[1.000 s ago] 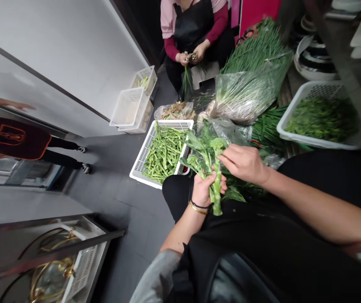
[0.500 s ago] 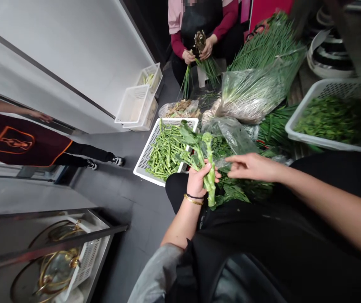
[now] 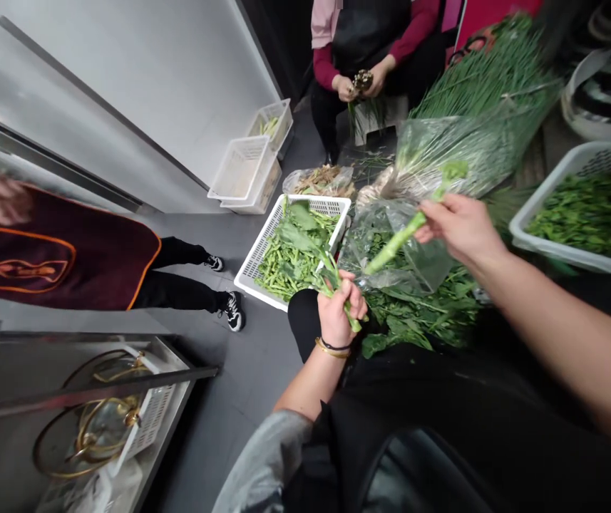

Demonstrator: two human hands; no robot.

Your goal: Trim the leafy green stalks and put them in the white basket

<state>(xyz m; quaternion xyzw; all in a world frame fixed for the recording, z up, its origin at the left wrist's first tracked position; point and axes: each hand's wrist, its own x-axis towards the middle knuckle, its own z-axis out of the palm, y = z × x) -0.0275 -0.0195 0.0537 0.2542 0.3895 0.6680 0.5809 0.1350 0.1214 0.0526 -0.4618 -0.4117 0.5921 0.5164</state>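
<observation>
My left hand (image 3: pixel 337 312) is closed round the thin stems of some leafy greens (image 3: pixel 305 239), whose leaves hang over a white basket (image 3: pixel 262 246) of trimmed green stalks. My right hand (image 3: pixel 460 226) is raised to the right and grips a thick pale-green stalk (image 3: pixel 395 242) that slants down toward the left. Below both hands lies a heap of loose leaves (image 3: pixel 417 313) on my lap and a clear plastic bag (image 3: pixel 391 235).
A seated person (image 3: pixel 374 43) opposite holds a bunch of chives. A bagged bundle of green onions (image 3: pixel 470 121) lies at the right, beside another white basket (image 3: pixel 583 206) of greens. A person in a dark apron (image 3: pixel 70 263) stands at the left. Empty white crates (image 3: pixel 246 174) sit by the wall.
My right hand has pulled the thick stalk away from the bunch and lifted it up to the right. My left hand keeps only the leafy stems. The standing person has stepped closer.
</observation>
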